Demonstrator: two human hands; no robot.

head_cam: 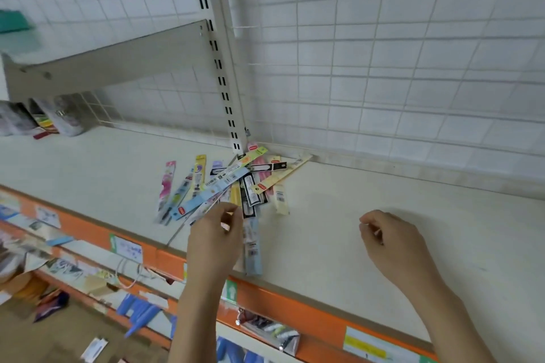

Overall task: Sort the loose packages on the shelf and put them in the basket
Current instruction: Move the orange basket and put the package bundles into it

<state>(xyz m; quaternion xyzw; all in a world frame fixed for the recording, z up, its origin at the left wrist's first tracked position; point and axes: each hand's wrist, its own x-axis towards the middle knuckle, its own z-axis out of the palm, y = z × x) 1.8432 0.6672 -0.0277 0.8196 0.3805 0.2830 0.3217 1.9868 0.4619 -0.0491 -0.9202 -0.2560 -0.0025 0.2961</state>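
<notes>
A heap of loose packages [236, 186], long narrow strips in pink, yellow, pale blue, black and cream, lies fanned out on the white shelf [383, 215], its far end pushed into the corner where the slotted upright post [219, 68] meets the wire grid back panel [383, 53]. The left hand [215, 240] reaches in at the near edge of the heap, its fingers [228, 211] curled and closed on the near ends of a few strips, a pale blue one [253, 247] showing just to the right of the palm and running back toward the shelf's orange front edge [295, 309]. The right hand [392, 240] hovers over bare shelf to the right, well apart from the heap, its fingers [368, 222] loosely curled inward and holding nothing. Price labels [129, 249] are stuck along the orange front edge. On the far left, under a bracketed upper shelf [112, 59], several other goods [44, 118] stand blurred. Below, on the near left, lower shelves [88, 289] carry more blurred stock. No basket shows in this view.
</notes>
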